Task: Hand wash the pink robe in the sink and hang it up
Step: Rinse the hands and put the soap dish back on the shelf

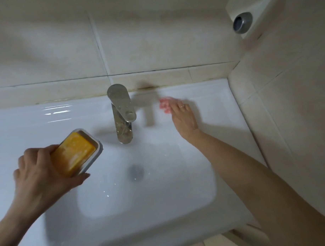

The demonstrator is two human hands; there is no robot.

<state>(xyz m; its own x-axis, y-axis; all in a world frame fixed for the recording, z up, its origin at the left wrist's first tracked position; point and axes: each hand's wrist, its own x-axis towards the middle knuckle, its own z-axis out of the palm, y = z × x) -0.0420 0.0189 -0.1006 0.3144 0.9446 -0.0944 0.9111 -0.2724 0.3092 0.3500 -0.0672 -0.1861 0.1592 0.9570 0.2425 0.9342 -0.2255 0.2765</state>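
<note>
No pink robe is in view. My left hand (pixel 40 175) grips a white soap dish (pixel 96 152) holding a yellow bar of soap (pixel 74 153), lifted over the left side of the white sink (pixel 161 205). My right hand (pixel 182 116) reaches to the sink's back ledge, right of the steel tap (pixel 122 115), with its fingertips on a small pink object (pixel 164 105). The image is blurred there, so I cannot tell whether the fingers hold it. The basin holds no clothing, and its drain (pixel 136 172) is visible.
Beige tiled walls stand behind the sink and to its right. A white wall fitting with a grey round button (pixel 242 21) hangs at the upper right. The sink's ledge (pixel 47 115) runs along the back on the left.
</note>
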